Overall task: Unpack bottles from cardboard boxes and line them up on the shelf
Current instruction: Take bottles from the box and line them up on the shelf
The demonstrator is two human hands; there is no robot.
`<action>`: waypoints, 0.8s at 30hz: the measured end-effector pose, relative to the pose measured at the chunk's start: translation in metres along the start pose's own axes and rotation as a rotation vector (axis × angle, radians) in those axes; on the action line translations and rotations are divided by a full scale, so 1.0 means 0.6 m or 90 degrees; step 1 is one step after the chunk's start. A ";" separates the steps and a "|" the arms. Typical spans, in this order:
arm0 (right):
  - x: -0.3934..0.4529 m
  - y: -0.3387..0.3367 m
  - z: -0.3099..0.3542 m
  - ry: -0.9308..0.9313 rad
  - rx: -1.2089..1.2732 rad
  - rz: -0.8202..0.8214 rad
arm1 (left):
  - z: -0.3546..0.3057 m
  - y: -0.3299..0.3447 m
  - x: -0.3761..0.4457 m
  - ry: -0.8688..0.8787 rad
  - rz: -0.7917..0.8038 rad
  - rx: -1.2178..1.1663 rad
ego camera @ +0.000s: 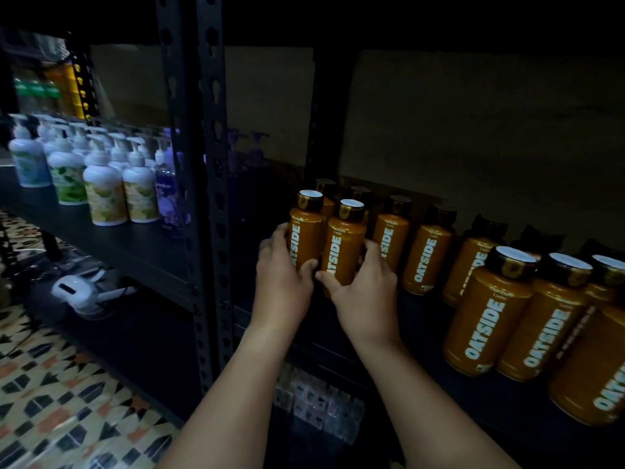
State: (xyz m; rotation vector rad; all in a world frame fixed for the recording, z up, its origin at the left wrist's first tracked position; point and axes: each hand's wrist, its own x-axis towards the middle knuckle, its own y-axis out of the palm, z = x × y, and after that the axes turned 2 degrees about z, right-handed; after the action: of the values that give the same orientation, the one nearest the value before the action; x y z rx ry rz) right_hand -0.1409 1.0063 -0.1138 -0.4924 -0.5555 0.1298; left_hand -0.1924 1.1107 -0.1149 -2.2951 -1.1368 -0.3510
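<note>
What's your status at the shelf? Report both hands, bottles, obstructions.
Left hand grips one orange bottle. Right hand grips the neighbouring bottle. Both upright on the shelf, left end of row. Nothing blocking.

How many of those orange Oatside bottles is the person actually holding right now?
2. The left Oatside bottle is gripped by the left hand, and the right Oatside bottle, touching it, by the right hand. Both stand upright at the row's left end.

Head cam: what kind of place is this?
Likely a shop stockroom or retail aisle: black slotted-steel shelving, rows of identical orange Oatside bottles and pump lotion bottles on a neighbouring shelf. Both hands grip bottles.
</note>
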 end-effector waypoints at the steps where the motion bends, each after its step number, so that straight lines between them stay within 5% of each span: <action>1: 0.004 0.003 0.002 0.003 -0.016 -0.002 | 0.001 0.002 0.003 -0.001 -0.001 0.004; 24: -0.003 0.011 -0.005 -0.005 -0.042 0.047 | 0.008 0.016 -0.006 0.021 -0.038 0.045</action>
State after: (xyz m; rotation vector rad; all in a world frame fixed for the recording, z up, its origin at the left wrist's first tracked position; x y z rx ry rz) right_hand -0.1408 1.0103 -0.1202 -0.5768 -0.5502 0.1846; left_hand -0.1870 1.1063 -0.1242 -2.1897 -1.1845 -0.3636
